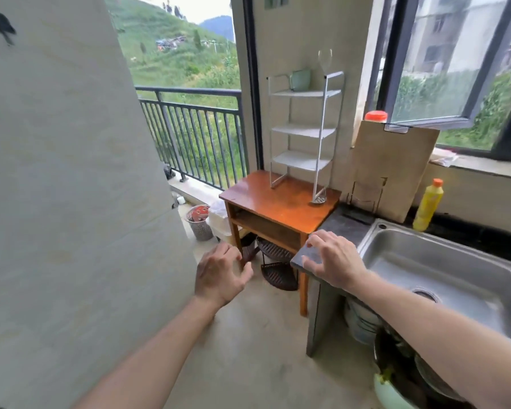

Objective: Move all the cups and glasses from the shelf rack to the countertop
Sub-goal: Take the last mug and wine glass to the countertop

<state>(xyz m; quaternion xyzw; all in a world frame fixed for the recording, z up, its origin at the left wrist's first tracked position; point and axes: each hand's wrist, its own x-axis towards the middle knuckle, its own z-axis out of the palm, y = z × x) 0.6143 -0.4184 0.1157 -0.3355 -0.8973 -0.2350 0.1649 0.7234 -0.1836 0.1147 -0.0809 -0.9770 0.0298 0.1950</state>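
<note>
A pale wall panel fills the left. At right a steel sink is set in the dark countertop. Left of it stands a wooden table bearing the white shelf rack at its far side. A cutting board leans far right of the rack. The left hand hangs over the floor and the right hand over the countertop's near end, both with relaxed fingers, holding nothing. On the top of the rack's 3 shelves sit 1 green cup at left and 1 wine glass at right.
</note>
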